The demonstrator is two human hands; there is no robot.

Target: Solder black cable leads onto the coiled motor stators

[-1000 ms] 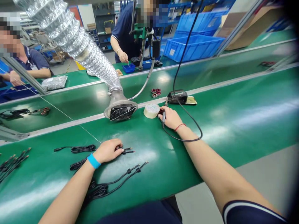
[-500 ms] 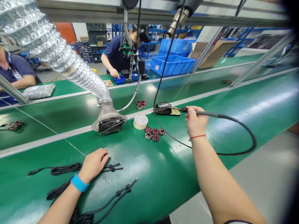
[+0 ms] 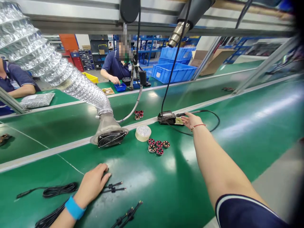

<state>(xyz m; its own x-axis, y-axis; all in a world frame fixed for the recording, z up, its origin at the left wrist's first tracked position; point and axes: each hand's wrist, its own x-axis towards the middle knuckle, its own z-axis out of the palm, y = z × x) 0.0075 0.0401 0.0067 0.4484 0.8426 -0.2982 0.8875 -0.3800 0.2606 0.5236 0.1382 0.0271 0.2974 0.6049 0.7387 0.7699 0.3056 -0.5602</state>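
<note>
My left hand (image 3: 95, 182) rests on the green bench, loosely bent with the thumb apart, lying over a black cable (image 3: 111, 186) with stripped wire ends. Nothing shows in its fingers. Another black cable (image 3: 128, 215) lies nearer to me. My right hand (image 3: 193, 120) is stretched out beside the soldering iron stand (image 3: 166, 117), its fingers apart. The soldering iron (image 3: 180, 114) sits with its front in the stand, and its handle is partly hidden behind my fingers. Several small motor stators with red and copper windings (image 3: 159, 144) lie between my hands.
A roll of clear tape (image 3: 143, 133) stands by the stators. A fume extractor (image 3: 111, 136) hangs from a silver duct (image 3: 78, 88). The iron's black cord (image 3: 171, 72) drops from above. Across the bench, a person (image 3: 114, 68) reaches into a small blue tray (image 3: 120, 87).
The soldering iron has gone from my right hand's grip into the stand, and the fingers have opened. My left hand stays by the cables. The camera view has tilted up.
</note>
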